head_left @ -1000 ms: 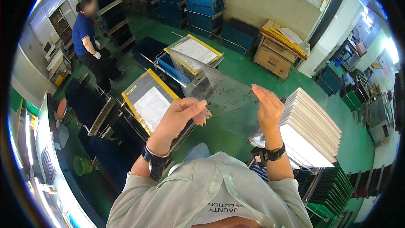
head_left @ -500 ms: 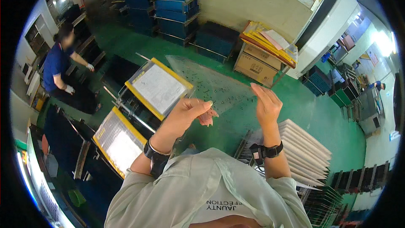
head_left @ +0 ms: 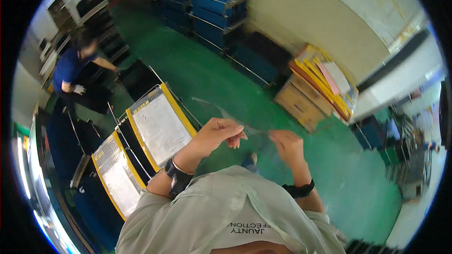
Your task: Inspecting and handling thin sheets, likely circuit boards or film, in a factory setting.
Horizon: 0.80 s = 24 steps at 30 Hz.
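Observation:
A thin clear sheet, tilted so that little more than its edges and glints show, stretches between and beyond my two hands. My left hand is closed on its near left side, thumb on top and the reddish-looking fingers curled beneath. My right hand has its fingers drawn together at the sheet's right edge, in a pinch. Motion blur hides how the right fingertips meet the edge. To the left of my hands lies a yellow-edged panel with a white sheet on it, on a metal-railed rack.
A second yellow-edged panel lies nearer on the left. Beyond, a person in dark blue bends over dark racks. Blue crates are stacked along the wall. A cardboard box stands under yellow frames. Green floor spreads right.
The sheet has tipped from a broad, speckled face to nearly edge-on. My right hand has come lower and closed in toward it. My view has turned right; the white pleated stack is out of sight.

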Available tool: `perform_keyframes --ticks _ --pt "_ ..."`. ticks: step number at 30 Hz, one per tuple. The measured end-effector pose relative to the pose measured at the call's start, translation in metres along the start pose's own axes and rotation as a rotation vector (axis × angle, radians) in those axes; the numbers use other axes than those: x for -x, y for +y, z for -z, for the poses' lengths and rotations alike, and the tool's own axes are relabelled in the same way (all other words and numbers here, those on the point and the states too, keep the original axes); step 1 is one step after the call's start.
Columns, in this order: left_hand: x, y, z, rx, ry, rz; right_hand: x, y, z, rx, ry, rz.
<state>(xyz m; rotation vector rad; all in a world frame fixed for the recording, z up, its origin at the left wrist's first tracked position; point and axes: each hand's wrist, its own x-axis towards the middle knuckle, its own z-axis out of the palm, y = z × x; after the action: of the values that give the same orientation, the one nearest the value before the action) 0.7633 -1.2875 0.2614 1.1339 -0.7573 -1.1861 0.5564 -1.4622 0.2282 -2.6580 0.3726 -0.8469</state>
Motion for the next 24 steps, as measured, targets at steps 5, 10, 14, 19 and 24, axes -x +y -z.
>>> perform_keyframes --ticks 5,10,14,19,24 --pt "-0.087 -0.006 -0.008 -0.008 0.147 0.035 -0.075 0.068 -0.017 -0.213 -0.237 0.110" --pt "-0.149 0.003 0.015 0.072 0.341 0.043 -0.179 0.100 -0.042 -0.400 -0.297 0.363" --pt "-0.188 0.005 0.069 0.098 0.501 -0.004 -0.263 0.118 -0.096 -0.489 -0.380 0.547" --pt "-0.249 0.001 0.164 0.247 0.635 -0.084 -0.366 0.138 -0.179 -0.524 -0.429 0.699" --pt "-0.310 0.048 0.257 0.179 0.752 -0.082 -0.489 0.144 -0.242 -0.576 -0.493 0.742"
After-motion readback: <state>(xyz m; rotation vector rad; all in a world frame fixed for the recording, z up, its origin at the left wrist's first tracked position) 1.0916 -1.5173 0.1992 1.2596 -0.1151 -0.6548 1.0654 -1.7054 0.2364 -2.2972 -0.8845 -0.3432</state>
